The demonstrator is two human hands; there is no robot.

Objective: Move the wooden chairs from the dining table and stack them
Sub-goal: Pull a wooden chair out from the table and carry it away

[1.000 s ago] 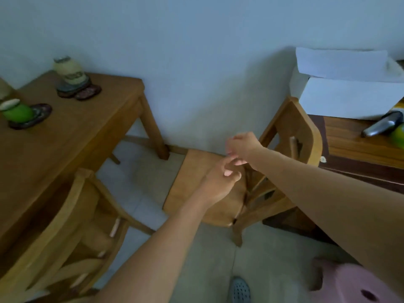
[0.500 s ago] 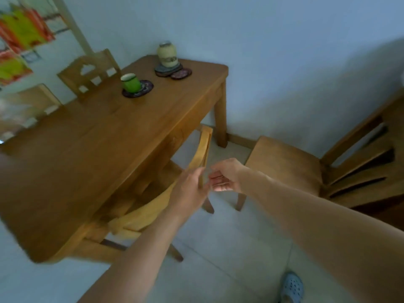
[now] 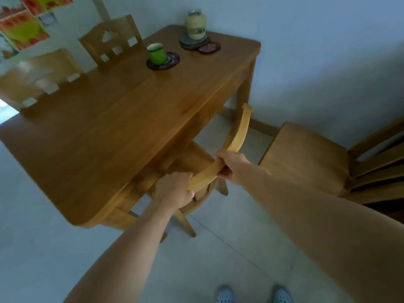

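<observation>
A wooden chair [image 3: 239,130] is tucked under the near side of the dining table [image 3: 105,127]; only its curved top rail, part of its back and its legs show. My left hand [image 3: 175,189] grips the lower end of that rail. My right hand [image 3: 232,164] is closed around the rail a little higher up. A second wooden chair [image 3: 306,154] stands free at the right, by the wall, its seat facing me. Two more chairs, one [image 3: 111,40] sharp and one [image 3: 37,79] blurred, stand at the table's far side.
On the table stand a green cup [image 3: 156,54] on a dark coaster and a beige jar [image 3: 195,24] on coasters. The wall runs close behind the table's right end. Pale tiled floor [image 3: 218,248] lies open in front of me, my shoes [image 3: 225,295] at the bottom edge.
The view swung left from the free chair to the table. Both hands, empty and apart from any chair before, now clasp the tucked chair's top rail.
</observation>
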